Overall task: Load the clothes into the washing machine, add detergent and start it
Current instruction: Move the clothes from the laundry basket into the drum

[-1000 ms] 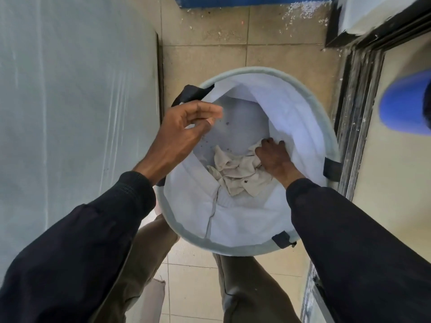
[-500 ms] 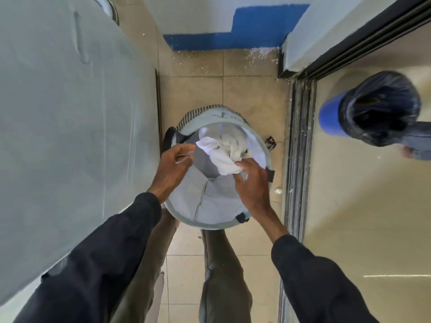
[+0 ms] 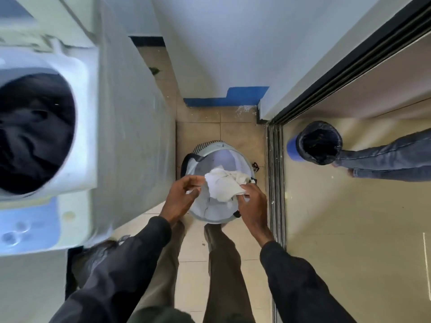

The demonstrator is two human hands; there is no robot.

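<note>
A crumpled white cloth (image 3: 224,185) hangs above the round laundry basket (image 3: 215,219) on the floor. My right hand (image 3: 252,201) grips the cloth's lower right edge. On the left, my left hand (image 3: 180,197) pinches the cloth's other edge between thumb and fingers. The white top-loading washing machine (image 3: 77,127) stands at the left with its lid open; dark clothes (image 3: 30,131) lie in its drum. No detergent is in view.
A sliding-door track (image 3: 276,183) runs along the right of the basket. Beyond it stand a blue bin with a black liner (image 3: 318,143) and another person's legs in jeans (image 3: 384,159). A white wall with a blue base closes the far end.
My right hand has lifted the white cloth out of the basket bottom. My head has risen, bringing the washing machine's open drum into view. My left hand has moved from the rim to the cloth.
</note>
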